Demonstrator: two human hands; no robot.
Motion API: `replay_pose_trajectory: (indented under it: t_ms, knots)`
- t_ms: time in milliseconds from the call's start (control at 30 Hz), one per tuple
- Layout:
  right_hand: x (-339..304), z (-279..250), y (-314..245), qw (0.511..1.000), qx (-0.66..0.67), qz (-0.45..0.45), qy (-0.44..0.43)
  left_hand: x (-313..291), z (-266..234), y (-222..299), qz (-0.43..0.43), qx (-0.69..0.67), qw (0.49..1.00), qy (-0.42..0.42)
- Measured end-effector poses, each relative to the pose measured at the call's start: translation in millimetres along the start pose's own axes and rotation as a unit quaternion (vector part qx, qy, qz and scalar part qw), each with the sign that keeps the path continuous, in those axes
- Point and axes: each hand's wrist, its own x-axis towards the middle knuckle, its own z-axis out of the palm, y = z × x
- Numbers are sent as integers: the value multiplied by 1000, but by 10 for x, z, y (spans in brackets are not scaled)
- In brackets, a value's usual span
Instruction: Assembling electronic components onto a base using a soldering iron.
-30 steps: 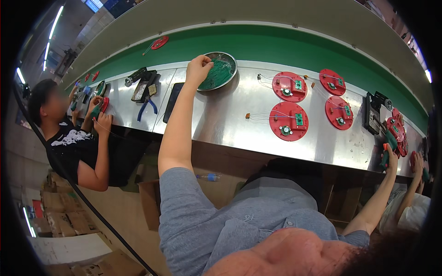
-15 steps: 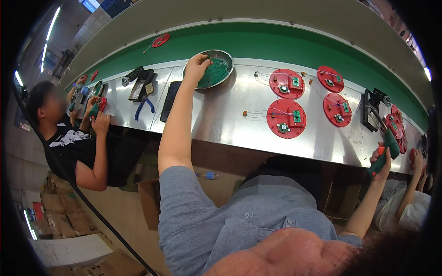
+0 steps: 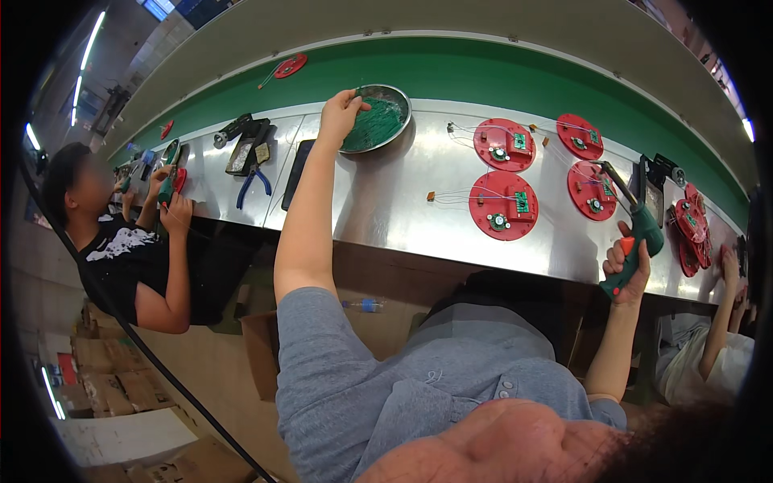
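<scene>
My left hand (image 3: pixel 341 117) is at the left rim of a round metal bowl (image 3: pixel 407 127) that holds a heap of thin green wires (image 3: pixel 378 125). Its thumb and fingers are pinched together; what is between them is too small to make out. In my right hand (image 3: pixel 632 272) is a green soldering gun (image 3: pixel 646 232) with an orange trigger, gripped by its handle. The gun's metal tip points up and left, close to a red disc (image 3: pixel 592 191) bearing a small green circuit board and thin wires. Three similar discs, including a front left one (image 3: pixel 503 221), lie nearby on the metal bench.
A dark phone (image 3: pixel 298 173) lies left of the bowl, beyond it blue-handled pliers (image 3: pixel 256 187) and a black soldering stand (image 3: pixel 250 153). Another stand (image 3: pixel 656 189) and stacked red discs (image 3: pixel 691 221) are at right. Co-workers sit on both sides. One disc (image 3: pixel 291 66) rests on the green back ledge.
My right hand has brought the soldering gun left, away from the right-hand stand, toward the red discs. My left hand has shifted slightly left and up at the bowl's rim.
</scene>
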Motion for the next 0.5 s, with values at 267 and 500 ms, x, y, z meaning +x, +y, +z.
replay_pose_trajectory:
  t_ms: [267, 500]
  knots:
    - [166, 163, 255, 999, 29, 18, 11, -103, -18, 210, -127, -142, 981, -21]
    - [839, 722, 567, 996, 90, 19, 19, -125, 274, 356, -208, -413, 885, -50]
